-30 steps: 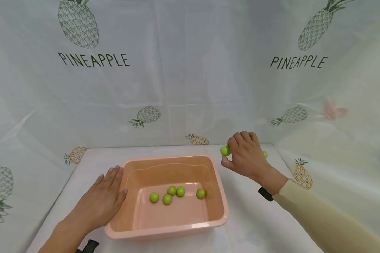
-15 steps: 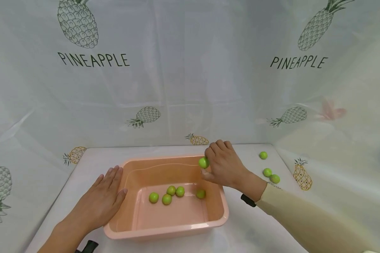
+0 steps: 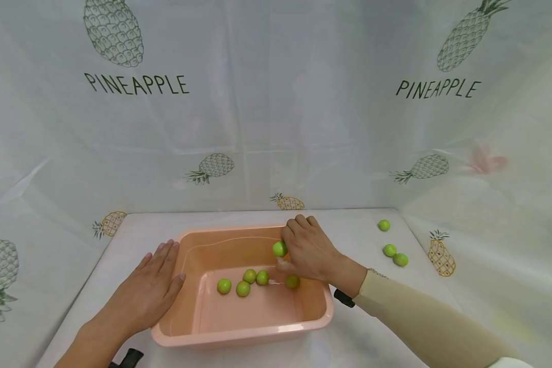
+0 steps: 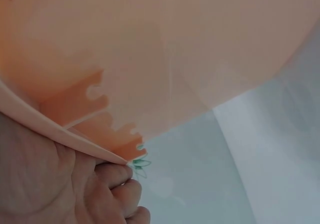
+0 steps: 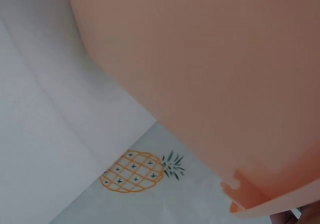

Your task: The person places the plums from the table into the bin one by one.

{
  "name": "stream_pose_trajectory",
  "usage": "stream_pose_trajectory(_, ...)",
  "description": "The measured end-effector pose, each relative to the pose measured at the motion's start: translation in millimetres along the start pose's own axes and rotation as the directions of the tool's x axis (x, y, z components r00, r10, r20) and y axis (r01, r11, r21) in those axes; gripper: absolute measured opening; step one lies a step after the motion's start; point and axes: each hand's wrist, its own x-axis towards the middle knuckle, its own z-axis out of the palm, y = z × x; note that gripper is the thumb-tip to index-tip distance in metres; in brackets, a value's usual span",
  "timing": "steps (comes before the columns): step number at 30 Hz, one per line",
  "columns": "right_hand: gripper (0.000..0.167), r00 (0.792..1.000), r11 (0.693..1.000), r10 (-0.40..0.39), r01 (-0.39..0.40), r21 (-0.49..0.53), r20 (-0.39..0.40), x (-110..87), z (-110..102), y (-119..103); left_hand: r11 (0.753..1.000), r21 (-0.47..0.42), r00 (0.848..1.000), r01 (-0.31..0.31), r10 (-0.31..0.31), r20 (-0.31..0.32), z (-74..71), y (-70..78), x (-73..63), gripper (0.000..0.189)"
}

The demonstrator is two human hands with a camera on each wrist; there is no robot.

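A pink plastic basin (image 3: 239, 335) stands on the white table, with several small round green fruits (image 3: 243, 289) lying on its floor. My right hand (image 3: 310, 253) reaches over the basin's right side and pinches another green fruit (image 3: 279, 249) between thumb and fingers, above the basin floor. On the left, my left hand (image 3: 149, 289) rests on the rim with its fingers straight. Seen from the left wrist, that hand (image 4: 75, 184) lies against the basin's edge (image 4: 65, 134). In the right wrist view the basin's outer wall (image 5: 200, 59) fills much of the frame; only some fingertips show at the bottom corner.
To the right of the basin, 3 more green fruits lie on the table (image 3: 349, 225): one at the back (image 3: 384, 225) and a touching pair (image 3: 400, 260) nearer. A pale curtain (image 3: 267, 128) printed with pineapples hangs behind the table and along both sides.
My right hand has carried the green fruit leftward and down from above the table to inside the basin's right part. The left hand and the basin have stayed in place.
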Motion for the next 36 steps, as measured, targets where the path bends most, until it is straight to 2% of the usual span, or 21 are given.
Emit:
stream_pose_trajectory(15,0.034,0.999,1.000,0.026,-0.026,-0.011,0.024,-2.5,7.1,2.7,1.000,-0.009,1.000,-0.001,0.001,0.004,-1.1,0.0,2.1,0.072)
stream_pose_trajectory(36,0.029,0.997,0.998,0.067,-0.067,-0.015,-0.044,-6.2,8.2,2.7,1.000,-0.021,1.000,0.009,-0.008,0.011,1.1,-0.1,1.4,0.072)
